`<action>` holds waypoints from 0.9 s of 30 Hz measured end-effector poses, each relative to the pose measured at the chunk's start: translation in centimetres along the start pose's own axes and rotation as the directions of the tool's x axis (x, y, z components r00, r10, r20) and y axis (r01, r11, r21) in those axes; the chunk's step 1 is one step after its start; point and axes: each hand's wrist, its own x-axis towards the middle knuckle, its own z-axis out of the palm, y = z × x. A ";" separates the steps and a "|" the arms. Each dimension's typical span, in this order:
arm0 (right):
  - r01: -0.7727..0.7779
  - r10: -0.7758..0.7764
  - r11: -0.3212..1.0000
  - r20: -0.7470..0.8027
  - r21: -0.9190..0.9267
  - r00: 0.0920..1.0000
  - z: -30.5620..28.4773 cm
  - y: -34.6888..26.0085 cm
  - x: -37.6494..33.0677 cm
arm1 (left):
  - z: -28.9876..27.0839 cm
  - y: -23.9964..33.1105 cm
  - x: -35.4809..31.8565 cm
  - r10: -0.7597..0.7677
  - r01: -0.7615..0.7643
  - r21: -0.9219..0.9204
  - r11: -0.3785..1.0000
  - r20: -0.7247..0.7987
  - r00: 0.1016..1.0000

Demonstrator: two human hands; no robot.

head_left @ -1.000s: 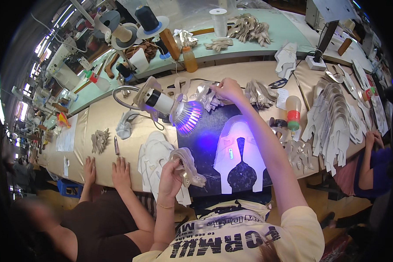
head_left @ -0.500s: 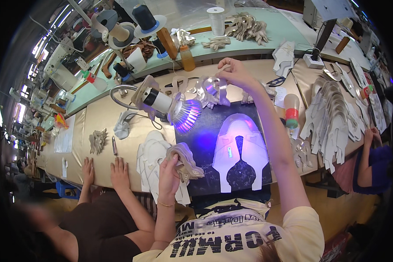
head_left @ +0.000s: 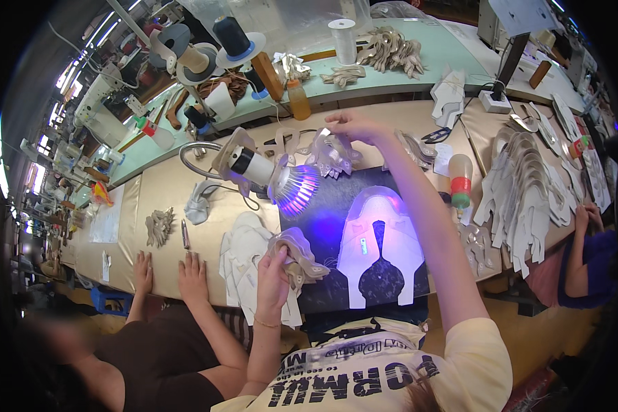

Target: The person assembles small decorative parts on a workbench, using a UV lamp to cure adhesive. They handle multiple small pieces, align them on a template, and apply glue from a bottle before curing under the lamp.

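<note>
Violet lamp [head_left: 292, 187] glow, bright window glare left, fisheye-bent, blurred edges.

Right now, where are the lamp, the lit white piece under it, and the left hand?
lamp [head_left: 294, 188], head view, on its glowing violet face.
white piece [head_left: 384, 233], head view, on its lit upper middle.
left hand [head_left: 275, 271], head view, on the back of the hand.

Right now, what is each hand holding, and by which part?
Left hand grips a bundle of pale cut pieces by its near end. Right hand pinches the top edge of a pale piece behind the lamp.
</note>
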 end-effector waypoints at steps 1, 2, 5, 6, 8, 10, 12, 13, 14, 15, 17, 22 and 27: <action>-0.051 0.041 0.991 -0.077 -0.127 0.996 0.8 0.7 1.5 | -0.1 0.1 -0.1 0.002 -0.001 0.017 1.000 -0.018 1.000; -0.119 0.081 0.964 -0.160 -0.239 0.984 1.3 1.3 2.7 | -0.2 0.1 -0.1 0.013 -0.012 0.030 0.999 -0.027 1.000; -0.030 -0.064 0.686 -0.101 -0.727 0.993 2.1 3.2 4.3 | -0.8 0.0 -0.1 0.030 -0.028 0.026 0.999 -0.068 0.997; -0.027 -0.064 0.712 -0.103 -0.702 0.993 2.3 3.6 4.4 | -1.1 0.0 -0.2 0.033 -0.033 0.003 0.999 -0.081 0.996; -0.003 -0.137 0.725 -0.149 -0.688 0.979 2.3 3.9 4.0 | -1.7 -0.1 -0.1 0.014 -0.013 0.004 1.000 -0.055 0.998; -0.033 -0.146 0.737 -0.206 -0.675 0.968 2.2 3.6 3.2 | -2.0 -0.2 -0.1 0.004 -0.004 -0.004 1.000 -0.032 0.999; -0.083 -0.115 0.752 -0.254 -0.653 0.960 2.3 3.2 2.4 | -1.9 -0.3 0.1 0.003 -0.004 -0.011 1.000 -0.031 1.000; -0.092 -0.126 0.750 -0.277 -0.656 0.953 2.5 3.0 1.9 | -1.7 -0.4 0.2 0.005 -0.005 -0.012 1.000 -0.025 1.000; -0.099 -0.139 0.747 -0.300 -0.657 0.944 2.7 2.9 1.5 | -1.5 -0.4 0.3 0.002 -0.003 -0.012 1.000 -0.029 1.000; -0.110 -0.154 0.745 -0.330 -0.658 0.932 2.9 2.9 1.1 | -1.2 -0.4 0.4 -0.004 0.003 -0.014 1.000 -0.048 0.999; -0.021 -0.307 0.723 -0.348 -0.690 0.886 3.2 3.1 0.5 | -0.6 -0.3 0.5 0.009 -0.009 -0.017 1.000 -0.007 1.000; 0.198 -0.403 0.805 -0.270 -0.559 0.875 1.8 3.2 0.2 | 0.0 -0.3 0.6 0.011 -0.011 -0.021 1.000 0.019 1.000; 0.130 -0.136 0.990 -0.155 -0.050 0.979 -1.1 1.3 -1.5 | -0.3 -0.3 0.7 -0.007 0.006 -0.009 1.000 -0.013 1.000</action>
